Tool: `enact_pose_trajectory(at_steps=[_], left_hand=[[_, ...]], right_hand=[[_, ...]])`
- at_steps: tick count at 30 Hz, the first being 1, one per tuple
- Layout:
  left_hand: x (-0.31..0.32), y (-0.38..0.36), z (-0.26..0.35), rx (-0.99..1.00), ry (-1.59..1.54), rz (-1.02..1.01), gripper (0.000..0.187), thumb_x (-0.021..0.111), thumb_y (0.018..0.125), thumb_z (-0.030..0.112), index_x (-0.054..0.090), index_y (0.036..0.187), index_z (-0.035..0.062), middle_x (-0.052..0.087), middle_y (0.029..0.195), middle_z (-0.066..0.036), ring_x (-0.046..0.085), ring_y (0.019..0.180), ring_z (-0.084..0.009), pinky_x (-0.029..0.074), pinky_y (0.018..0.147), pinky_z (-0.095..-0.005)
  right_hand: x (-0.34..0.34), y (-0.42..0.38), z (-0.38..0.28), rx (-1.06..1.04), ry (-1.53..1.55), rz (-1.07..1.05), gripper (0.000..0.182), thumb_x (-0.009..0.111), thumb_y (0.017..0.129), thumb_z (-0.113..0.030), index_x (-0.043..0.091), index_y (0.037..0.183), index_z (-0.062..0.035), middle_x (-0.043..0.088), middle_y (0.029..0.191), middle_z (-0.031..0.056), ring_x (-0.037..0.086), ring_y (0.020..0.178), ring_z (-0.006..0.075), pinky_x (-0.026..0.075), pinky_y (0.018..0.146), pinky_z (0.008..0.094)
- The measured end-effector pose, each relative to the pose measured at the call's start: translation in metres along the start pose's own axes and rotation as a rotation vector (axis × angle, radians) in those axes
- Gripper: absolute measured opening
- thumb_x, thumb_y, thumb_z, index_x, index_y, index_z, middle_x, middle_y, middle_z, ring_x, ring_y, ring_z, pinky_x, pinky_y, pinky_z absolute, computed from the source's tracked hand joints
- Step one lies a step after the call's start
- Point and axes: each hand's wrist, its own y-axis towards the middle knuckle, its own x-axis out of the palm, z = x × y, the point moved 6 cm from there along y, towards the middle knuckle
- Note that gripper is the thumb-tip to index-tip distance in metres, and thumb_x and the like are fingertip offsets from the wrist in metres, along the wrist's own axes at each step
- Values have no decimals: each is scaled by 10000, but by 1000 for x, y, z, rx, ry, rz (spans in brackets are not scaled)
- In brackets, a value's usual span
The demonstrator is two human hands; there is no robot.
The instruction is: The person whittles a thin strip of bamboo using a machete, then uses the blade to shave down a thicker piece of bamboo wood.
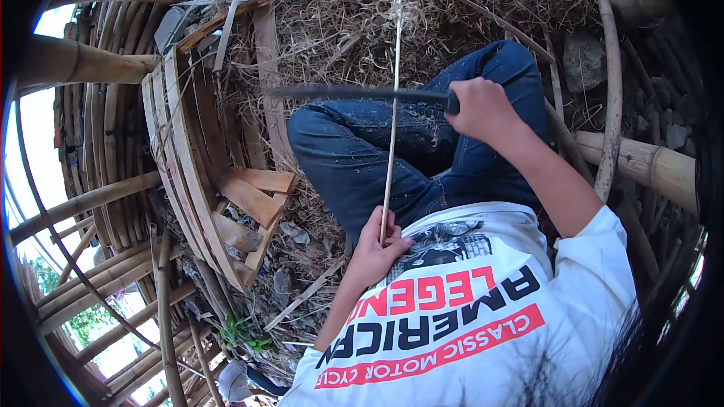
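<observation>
**Both hands closed, arms apart**

Left hand [375, 250] low near the chest, fingers curled shut around a thin strip [391, 136], thumb pressed along it, forearm running down and left, bare to the elbow. Right hand [483, 109] raised higher and further out, over the knee, fist clenched on a knife [354, 93] handle, knuckles up, wrist straight, forearm angled back to a white sleeve at the shoulder

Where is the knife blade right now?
In the head view, the knife blade lies crosswise above the knees, gripped by the right hand, crossing the thin bamboo strip that the left hand holds.
</observation>
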Motion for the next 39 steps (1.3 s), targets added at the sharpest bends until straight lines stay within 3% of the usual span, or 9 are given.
enact_pose_trajectory(at_steps=[4,10,17,22,26,30,33,34,39], left_hand=[[-7,8,3,6,-21,-18,361,661,810,-42,366,952,112,341,677,60,306,588,-21,241,544,-193],[-10,-2,6,-83,-151,-31,357,612,802,-104,351,925,106,322,684,54,295,577,-22,240,528,-194],[-4,2,3,-47,-212,-73,386,612,793,-112,328,923,115,306,677,59,305,593,-25,252,540,-190],[-4,5,4,-144,-381,-87,394,618,797,-99,322,936,120,326,671,57,318,584,-14,242,525,-187],[-5,-1,6,-61,-150,-58,400,610,787,-125,323,931,113,308,676,57,297,592,-17,239,535,-180],[2,-1,3,-35,-150,-49,411,608,773,-152,327,925,107,274,683,61,280,605,-19,239,538,-183],[2,9,0,-56,-206,-95,399,612,779,-137,331,922,108,283,678,63,280,601,-23,250,537,-192],[2,12,1,-65,-213,-94,399,612,779,-137,331,922,108,283,678,63,280,601,-23,250,537,-192],[-4,5,8,-77,-155,-44,394,630,772,-119,335,911,101,294,675,58,285,596,-27,248,541,-195]], right_hand=[[11,-4,-8,36,-20,27,233,738,718,-233,656,819,-40,682,771,191,687,763,377,557,725,463],[14,-32,-44,-66,78,-202,206,719,724,-232,666,815,-55,680,772,209,689,751,384,556,733,470],[2,10,-1,103,19,58,227,732,719,-226,626,772,-32,658,743,214,659,778,409,537,734,489],[21,-34,-38,41,111,-113,231,734,700,-218,623,778,-32,646,717,220,649,770,425,532,741,496],[4,-11,-15,-9,-51,40,204,736,700,-210,631,767,-49,662,739,187,659,776,402,540,731,485],[-13,23,8,160,-24,15,211,708,753,-228,670,822,-32,690,855,211,680,854,382,551,795,468],[-3,-1,-20,120,-16,-112,220,711,747,-233,670,836,-36,688,831,212,684,830,382,550,786,474],[7,-15,-32,57,14,-75,213,716,727,-215,640,788,-25,660,738,225,666,769,411,542,730,492],[23,-31,-57,-113,25,-145,212,716,720,-239,638,810,-63,671,757,203,675,771,394,544,738,481]])
